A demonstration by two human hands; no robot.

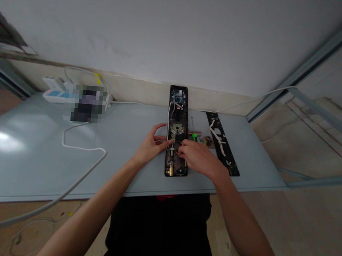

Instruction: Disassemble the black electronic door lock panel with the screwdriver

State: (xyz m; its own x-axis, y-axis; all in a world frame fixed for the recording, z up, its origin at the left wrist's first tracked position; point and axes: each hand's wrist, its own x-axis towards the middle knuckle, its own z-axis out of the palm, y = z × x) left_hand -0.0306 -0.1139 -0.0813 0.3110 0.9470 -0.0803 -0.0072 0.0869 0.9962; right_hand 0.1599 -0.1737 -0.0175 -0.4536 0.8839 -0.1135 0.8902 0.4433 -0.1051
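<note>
A long dark lock body (178, 116) lies lengthwise on the pale grey table (39, 149), its inner parts and a brass round piece exposed. My left hand (153, 144) rests at its left edge, thumb and forefinger pinched near a small part in the middle of the lock. My right hand (195, 155) lies over the lock's lower right side, fingers curled and pinched on something small that I cannot make out.
A green-handled screwdriver (193, 130) lies just right of the lock, beside a black cover plate (221, 142) and small loose parts (208, 141). A white cable (80, 147) loops across the table from a power strip (54, 89) at the back left. The wall stands directly behind.
</note>
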